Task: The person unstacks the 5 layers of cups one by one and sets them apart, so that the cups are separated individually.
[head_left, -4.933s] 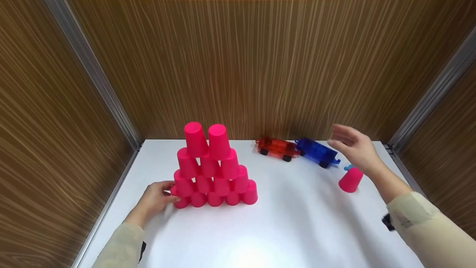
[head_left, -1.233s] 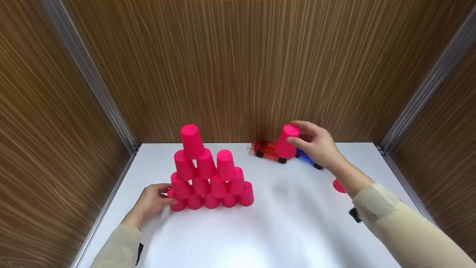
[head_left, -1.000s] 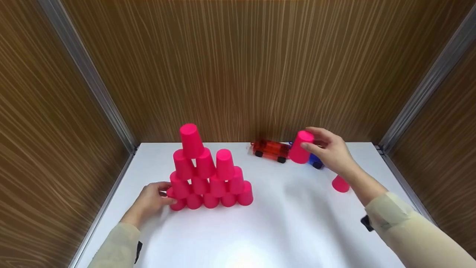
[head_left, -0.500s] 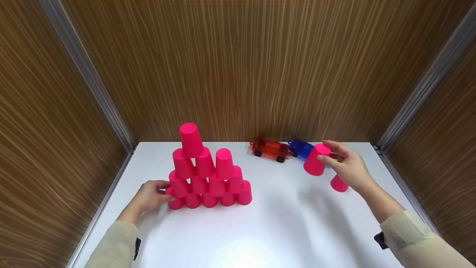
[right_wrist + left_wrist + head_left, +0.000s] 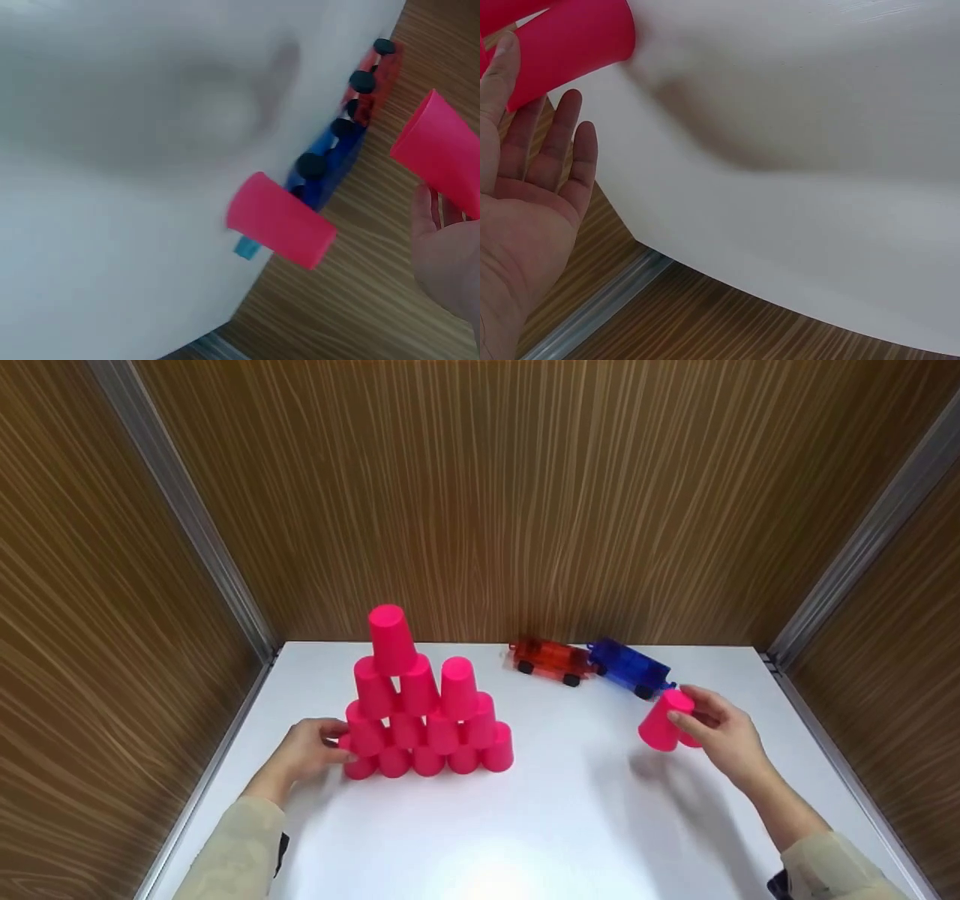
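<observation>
Upside-down pink cups form a stepped pyramid on the left of the table, with one cup [image 5: 392, 640] on top above the left of its upper row. My left hand [image 5: 304, 754] holds the lowest left cup [image 5: 570, 49] between thumb and fingers; the other fingers [image 5: 555, 146] stretch out loosely. To the right, my right hand [image 5: 727, 739] grips a single pink cup [image 5: 664, 724] upside down, raised off the table. Behind it another pink cup [image 5: 277, 221] stands on the table, mostly hidden in the head view.
At the back of the white table [image 5: 555, 810] a clear red toy wagon [image 5: 551, 660] and a blue toy wagon [image 5: 630, 667] stand end to end. A small light-blue piece [image 5: 246, 247] lies by the standing cup. Wood-patterned walls [image 5: 480, 502] enclose the table.
One of two top cups has left the pyramid. My right hand, earlier without a cup, has carried one rightward and down towards the standing cup. My left hand stays at the pyramid's lower left.
</observation>
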The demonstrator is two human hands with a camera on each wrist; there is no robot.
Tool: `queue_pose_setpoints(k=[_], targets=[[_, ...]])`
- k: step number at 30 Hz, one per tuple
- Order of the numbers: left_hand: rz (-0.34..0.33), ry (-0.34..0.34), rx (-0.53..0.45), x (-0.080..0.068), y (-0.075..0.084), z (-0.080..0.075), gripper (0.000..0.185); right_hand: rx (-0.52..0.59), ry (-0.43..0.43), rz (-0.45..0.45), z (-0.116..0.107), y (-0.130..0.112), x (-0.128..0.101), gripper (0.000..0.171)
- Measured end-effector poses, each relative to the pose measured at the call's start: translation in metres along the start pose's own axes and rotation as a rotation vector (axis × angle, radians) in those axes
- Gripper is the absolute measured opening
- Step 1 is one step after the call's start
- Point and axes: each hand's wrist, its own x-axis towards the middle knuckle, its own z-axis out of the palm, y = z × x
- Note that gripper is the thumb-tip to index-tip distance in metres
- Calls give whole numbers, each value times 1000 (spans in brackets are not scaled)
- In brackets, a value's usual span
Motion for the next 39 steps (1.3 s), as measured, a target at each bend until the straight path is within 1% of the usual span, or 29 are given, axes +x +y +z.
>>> queue_pose_setpoints(k=[3,6,11,18,21,27,30,39], targets=[[2,0,7,-2,0,-1,55,14,29,12,1,15,-3,77],[-17,9,3,-3,0,-1,54,18,58,22,3,28,-6,76],[-28,13,-5,-3,-1,0,54,12,73,51,3,43,-12,77],[-42,0,-25,0,-1,2,57,12,98,103,-6,66,-21,83],[-52,8,-36,0,0,2,55,9,110,125,-11,74,-23,84],[-47,9,-26,0,2,2,51,15,136,166,-17,85,-25,85],[-61,9,-24,-1,3,2,51,19,142,181,-19,89,-24,86],[-57,7,-25,1,0,2,52,34,132,211,-23,99,-24,88]])
